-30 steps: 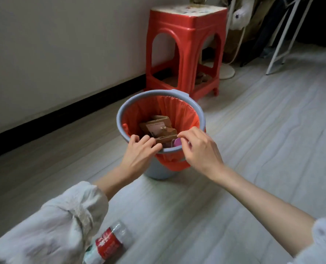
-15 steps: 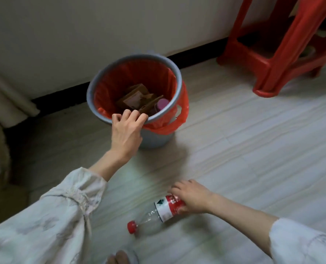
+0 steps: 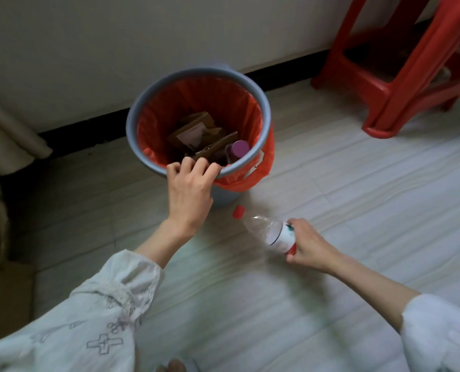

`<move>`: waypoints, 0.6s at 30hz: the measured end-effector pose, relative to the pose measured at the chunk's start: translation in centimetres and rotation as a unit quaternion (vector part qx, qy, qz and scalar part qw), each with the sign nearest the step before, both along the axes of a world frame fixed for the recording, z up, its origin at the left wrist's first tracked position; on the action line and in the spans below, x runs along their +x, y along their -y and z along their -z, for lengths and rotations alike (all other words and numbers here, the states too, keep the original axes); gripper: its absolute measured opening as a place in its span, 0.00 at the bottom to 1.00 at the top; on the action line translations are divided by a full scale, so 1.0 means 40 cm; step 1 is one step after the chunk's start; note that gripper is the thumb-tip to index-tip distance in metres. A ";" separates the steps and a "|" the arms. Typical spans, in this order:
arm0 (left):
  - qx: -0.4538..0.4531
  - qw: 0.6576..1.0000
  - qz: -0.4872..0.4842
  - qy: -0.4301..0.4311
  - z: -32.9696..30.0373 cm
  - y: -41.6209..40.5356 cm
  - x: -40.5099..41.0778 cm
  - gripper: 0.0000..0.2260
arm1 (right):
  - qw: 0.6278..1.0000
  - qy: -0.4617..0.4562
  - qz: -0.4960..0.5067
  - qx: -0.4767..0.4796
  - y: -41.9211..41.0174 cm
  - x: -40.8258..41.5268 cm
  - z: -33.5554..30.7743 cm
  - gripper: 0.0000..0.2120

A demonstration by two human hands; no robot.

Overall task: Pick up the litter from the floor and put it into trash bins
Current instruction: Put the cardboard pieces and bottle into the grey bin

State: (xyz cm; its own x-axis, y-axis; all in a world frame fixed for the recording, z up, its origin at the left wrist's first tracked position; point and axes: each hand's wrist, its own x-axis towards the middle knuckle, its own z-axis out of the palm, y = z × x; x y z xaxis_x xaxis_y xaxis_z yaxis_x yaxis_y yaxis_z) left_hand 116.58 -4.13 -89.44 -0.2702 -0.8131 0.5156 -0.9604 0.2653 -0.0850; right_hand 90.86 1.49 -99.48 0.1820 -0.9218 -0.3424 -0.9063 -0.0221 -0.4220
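A grey trash bin [image 3: 142,108] lined with an orange bag stands on the floor by the wall. Inside it lie brown cardboard pieces [image 3: 196,132] and a bottle with a purple cap [image 3: 240,148]. My left hand [image 3: 189,189] grips the bin's near rim, fingers curled over the edge. My right hand [image 3: 308,244] holds a clear plastic bottle [image 3: 269,229] by its base end, around the red and white label. The bottle is lifted off the floor, its red cap [image 3: 238,212] pointing towards the bin.
A red plastic stool [image 3: 400,76] stands at the right against the wall. A black skirting strip runs along the wall behind the bin. Pale fabric hangs at the far left. The light wooden floor [image 3: 357,183] stretches out to the right of the bin.
My right hand has closed round the bottle and lifted it from the floor, up and rightward, closer to the bin. My left hand stays on the rim.
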 end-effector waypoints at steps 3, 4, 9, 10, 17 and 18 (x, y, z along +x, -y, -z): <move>-0.010 1.000 -0.006 -0.014 0.005 -0.016 -0.021 0.15 | 0.969 0.110 0.219 -0.028 0.052 -0.060 -0.037 0.37; -0.011 1.000 -0.002 -0.013 0.007 -0.020 -0.030 0.15 | 0.942 0.163 0.289 -0.049 0.067 -0.065 -0.056 0.37; -0.044 0.998 0.038 0.002 0.015 -0.020 -0.054 0.14 | 0.804 0.385 0.419 -0.172 0.138 -0.047 -0.175 0.28; -0.049 0.998 0.045 0.001 0.021 -0.023 -0.054 0.15 | 0.794 0.398 0.415 -0.196 0.148 -0.042 -0.201 0.25; -0.044 0.998 0.038 -0.011 0.043 -0.059 -0.043 0.16 | 0.653 0.618 0.375 -0.224 0.169 0.019 -0.391 0.17; -0.043 0.998 0.037 -0.011 0.040 -0.058 -0.046 0.16 | 0.662 0.633 0.342 -0.208 0.169 0.035 -0.404 0.18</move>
State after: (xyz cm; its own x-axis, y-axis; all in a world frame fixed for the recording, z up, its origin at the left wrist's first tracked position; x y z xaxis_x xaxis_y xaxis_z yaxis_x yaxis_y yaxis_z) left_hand 114.75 -1.82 -91.05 -0.3151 -0.7443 0.5889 -0.9406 0.3277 -0.0890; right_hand 92.28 -5.28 -83.32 -0.4286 -0.9035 -0.0057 0.3111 -0.1416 -0.9397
